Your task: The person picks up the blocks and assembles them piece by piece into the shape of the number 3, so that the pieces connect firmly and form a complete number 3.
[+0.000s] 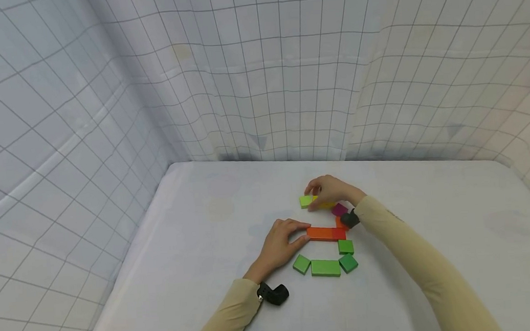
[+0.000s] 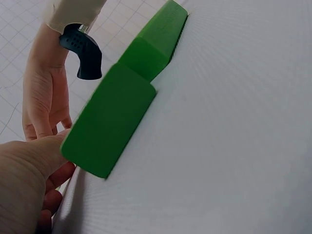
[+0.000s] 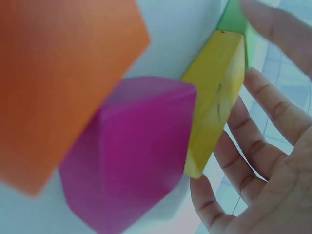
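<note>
My left hand pinches the left end of a long orange block between thumb and fingers; a red block abuts its right end. Farther back, my right hand reaches over a yellow block, thumb and forefinger at either side of a light green block at its left end. The right wrist view has the other fingers along the yellow block's far side. A magenta block stands by the yellow one, followed by another orange block, partly hidden by the right wrist in the head view.
Nearer the body, green blocks continue the curved row: a square one, a tilted darker one, a long one and a tilted one close below the left hand. Grid-patterned curtains surround the white table.
</note>
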Available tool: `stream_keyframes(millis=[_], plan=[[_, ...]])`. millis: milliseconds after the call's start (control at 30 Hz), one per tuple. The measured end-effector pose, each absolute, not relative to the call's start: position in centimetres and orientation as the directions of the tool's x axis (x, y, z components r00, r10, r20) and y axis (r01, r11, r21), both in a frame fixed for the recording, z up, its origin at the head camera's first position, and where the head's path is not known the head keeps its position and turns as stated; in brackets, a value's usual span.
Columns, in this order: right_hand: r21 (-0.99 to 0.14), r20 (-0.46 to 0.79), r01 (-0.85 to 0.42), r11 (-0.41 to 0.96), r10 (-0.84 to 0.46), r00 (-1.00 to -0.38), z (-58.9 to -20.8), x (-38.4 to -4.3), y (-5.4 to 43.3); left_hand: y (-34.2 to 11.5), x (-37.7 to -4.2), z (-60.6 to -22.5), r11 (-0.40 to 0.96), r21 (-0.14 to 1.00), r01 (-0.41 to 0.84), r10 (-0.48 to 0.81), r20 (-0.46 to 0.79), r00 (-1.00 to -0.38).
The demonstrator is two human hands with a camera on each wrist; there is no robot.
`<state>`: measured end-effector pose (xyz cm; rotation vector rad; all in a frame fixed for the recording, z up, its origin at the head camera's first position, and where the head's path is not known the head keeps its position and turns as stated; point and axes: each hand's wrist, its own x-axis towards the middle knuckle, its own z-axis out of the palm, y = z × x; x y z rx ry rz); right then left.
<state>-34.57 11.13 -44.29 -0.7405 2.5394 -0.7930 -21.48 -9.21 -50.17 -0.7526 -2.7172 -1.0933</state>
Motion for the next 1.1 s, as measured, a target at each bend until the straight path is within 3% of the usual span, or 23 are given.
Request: stream_keyframes(millis=[300, 667, 1100], plan=[[-0.675, -0.24, -0.269, 0.687, -0.548, -0.801, -43.5, -34.4, 14.1, -9.2, -21.5, -50.0, 0.619, 0.617, 0.486, 0.401, 0.284, -0.871], [-0.743, -0.224, -0.148, 0.653, -0.451, -0.864, -43.8, -33.5, 19.0, -9.2, -21.5, -50.3, 0.623, 0.612, 0.487, 0.4, 0.285, -0.871], [-0.766, -0.097, -0.162, 0.622, -0.361, -0.928, -44.0, -30.6, 21.3, -9.2, -21.7, -50.9, 0.611, 0.602, 0.514, 0.406, 0.318, -0.856]])
